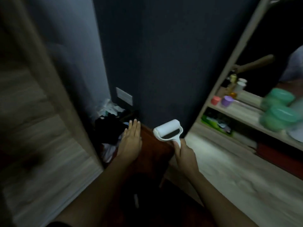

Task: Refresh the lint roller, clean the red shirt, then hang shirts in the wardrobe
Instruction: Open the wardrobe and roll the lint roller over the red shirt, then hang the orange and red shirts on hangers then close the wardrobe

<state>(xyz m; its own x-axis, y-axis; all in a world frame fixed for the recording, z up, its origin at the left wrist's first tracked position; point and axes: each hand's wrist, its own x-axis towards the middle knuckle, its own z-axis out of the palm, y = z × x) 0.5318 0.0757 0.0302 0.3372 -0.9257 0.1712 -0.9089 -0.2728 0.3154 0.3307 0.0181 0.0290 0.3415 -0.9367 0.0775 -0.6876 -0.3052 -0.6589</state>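
My right hand (183, 154) grips the handle of a white lint roller (168, 129), whose roll points up and left in front of the dark wall. My left hand (131, 141) is flat with its fingers straight and together, resting on a dark reddish surface (154, 149) that may be the red shirt; the dim, blurred frame does not let me tell. Nothing is in the left hand.
A heap of dark and white items (109, 126) lies in the corner under a wall socket plate (124, 96). A wooden panel (49, 112) rises on the left. Shelves (246, 115) on the right carry pink, purple and green containers and bottles.
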